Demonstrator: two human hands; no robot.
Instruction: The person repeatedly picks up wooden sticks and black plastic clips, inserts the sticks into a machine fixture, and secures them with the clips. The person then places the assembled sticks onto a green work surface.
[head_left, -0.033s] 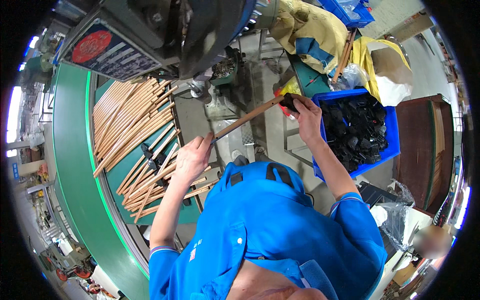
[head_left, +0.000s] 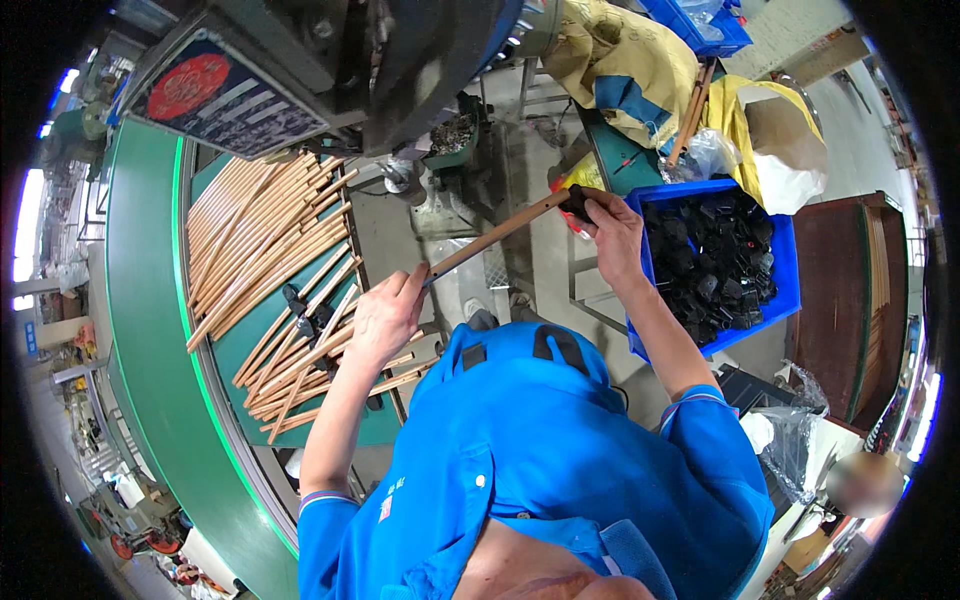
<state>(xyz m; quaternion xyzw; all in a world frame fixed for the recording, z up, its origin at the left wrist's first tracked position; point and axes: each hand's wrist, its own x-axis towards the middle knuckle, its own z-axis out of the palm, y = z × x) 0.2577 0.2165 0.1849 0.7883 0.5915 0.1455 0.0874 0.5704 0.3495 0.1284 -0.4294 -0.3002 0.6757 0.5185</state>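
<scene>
A light-brown wooden rod (head_left: 500, 231) spans the space between my hands, its right end higher than its left. My left hand (head_left: 385, 318) is closed round the rod's lower left end, where a dark tip shows beside the fingers. At the other end sits a black fitting (head_left: 575, 204), gripped by the fingers of my right hand (head_left: 613, 238); whether it is pushed onto the rod or only touching it is partly hidden by them. Beside my right forearm stands a blue bin (head_left: 790, 258) heaped with black plastic fittings (head_left: 705, 265).
Many wooden rods (head_left: 265, 240) lie on a green-topped table (head_left: 235, 375) at left, with a few black fittings (head_left: 312, 318) among them. A dark machine (head_left: 330, 80) overhangs the far left. Yellow sacks (head_left: 625, 65) stand far right, past a brown crate (head_left: 835, 290).
</scene>
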